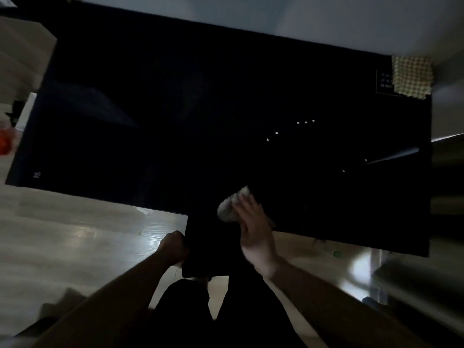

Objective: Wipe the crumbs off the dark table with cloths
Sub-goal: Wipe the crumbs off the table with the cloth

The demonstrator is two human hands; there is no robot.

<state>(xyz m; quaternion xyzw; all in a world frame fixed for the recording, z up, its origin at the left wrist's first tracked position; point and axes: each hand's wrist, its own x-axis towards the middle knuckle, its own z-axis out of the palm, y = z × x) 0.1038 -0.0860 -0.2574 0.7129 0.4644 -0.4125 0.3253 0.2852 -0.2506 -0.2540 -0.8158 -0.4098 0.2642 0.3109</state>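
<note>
The dark table (175, 109) fills most of the head view. Several pale crumbs (305, 122) lie on its right half, with a few more crumbs (343, 170) nearer the right edge. My right hand (253, 227) presses a bunched grey cloth (229, 205) against the table's near edge. My left hand (174, 247) grips the left side of a flat dark object (208, 247) held just below that edge, under the cloth; I cannot tell what it is. A yellow checked cloth (411, 76) lies on the far right corner.
Pale wood floor (75, 234) lies below the table's near edge. A small green thing (336, 253) sits on the floor to the right. An orange object (5, 144) shows at the left border. My dark-clothed legs (226, 310) stand below the hands.
</note>
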